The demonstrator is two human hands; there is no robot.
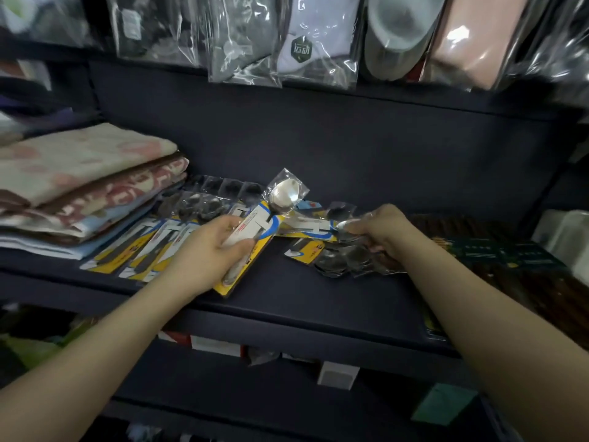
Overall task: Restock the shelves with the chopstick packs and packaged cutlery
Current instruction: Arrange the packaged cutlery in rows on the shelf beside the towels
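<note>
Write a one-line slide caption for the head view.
Left hand grips a carded spoon pack while the right hand holds more spoon packs on the dark shelf.

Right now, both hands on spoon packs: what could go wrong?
1. The spoon pack gripped by the left hand overhangs the shelf edge; it may drop if released there.
2. The right hand pulls a pack from a loose pile; neighbours may slide.
3. Chopstick packs lie close to that arm.
</note>
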